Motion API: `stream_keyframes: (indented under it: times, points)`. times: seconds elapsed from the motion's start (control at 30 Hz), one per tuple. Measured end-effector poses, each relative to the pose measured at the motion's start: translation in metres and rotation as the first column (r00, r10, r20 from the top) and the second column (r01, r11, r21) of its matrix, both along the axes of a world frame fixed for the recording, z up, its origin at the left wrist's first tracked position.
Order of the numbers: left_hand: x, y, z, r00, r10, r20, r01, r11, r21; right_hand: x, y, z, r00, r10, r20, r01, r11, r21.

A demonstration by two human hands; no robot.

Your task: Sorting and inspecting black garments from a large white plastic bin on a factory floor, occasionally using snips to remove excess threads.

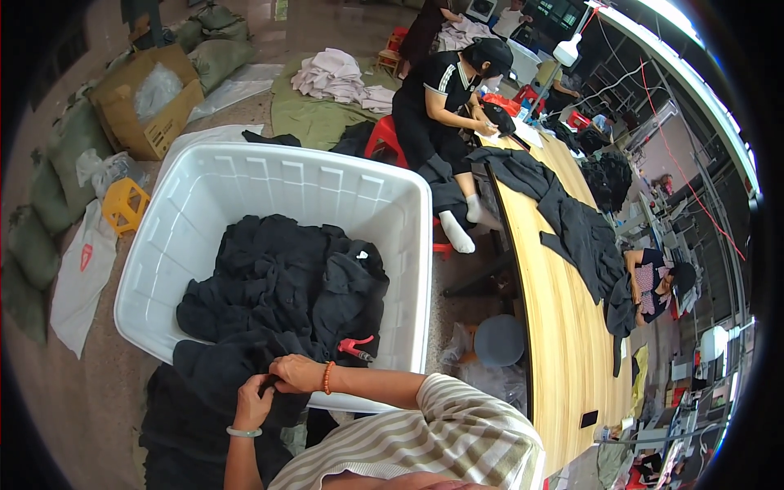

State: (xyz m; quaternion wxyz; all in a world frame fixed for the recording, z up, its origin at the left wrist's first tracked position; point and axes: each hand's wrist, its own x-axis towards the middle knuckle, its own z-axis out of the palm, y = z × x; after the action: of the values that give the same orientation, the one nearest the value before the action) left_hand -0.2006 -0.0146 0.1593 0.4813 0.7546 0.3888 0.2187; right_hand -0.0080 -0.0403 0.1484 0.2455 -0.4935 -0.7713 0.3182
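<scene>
Hands [251, 407] [299, 374] pinching black cloth [214, 371], grip partly hidden

The garments [269, 278] are charcoal-black, the plastic tub [278, 173] white, the shirt sleeve [461, 408] striped khaki and cream, the beaded bracelet [328, 378] orange.

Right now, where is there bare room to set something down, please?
The long pale wooden table is bare between its left edge and the flat black phone; rumpled dark fabric crowds the rectangular white plastic tub.
</scene>
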Motion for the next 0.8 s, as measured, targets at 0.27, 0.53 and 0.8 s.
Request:
stream_keyframes:
  times: [0.27, 0.53, 0.8]
  points:
    - [0.003, -0.007, 0.016, 0.993, -0.029, -0.118, 0.043, 0.992, 0.122, 0.005, 0.001, -0.016, 0.988, 0.147, -0.042, -0.149, 0.988, -0.039]
    - [-0.004, -0.011, 0.01, 0.991, -0.016, -0.131, 0.034, 0.99, 0.14, 0.0, -0.001, -0.017, 0.981, 0.187, -0.053, -0.189, 0.981, -0.051]
    - [-0.067, -0.03, -0.012, 0.956, 0.205, -0.211, -0.162, 0.966, 0.203, 0.015, -0.018, -0.018, 0.969, 0.147, 0.197, -0.151, 0.988, 0.006]
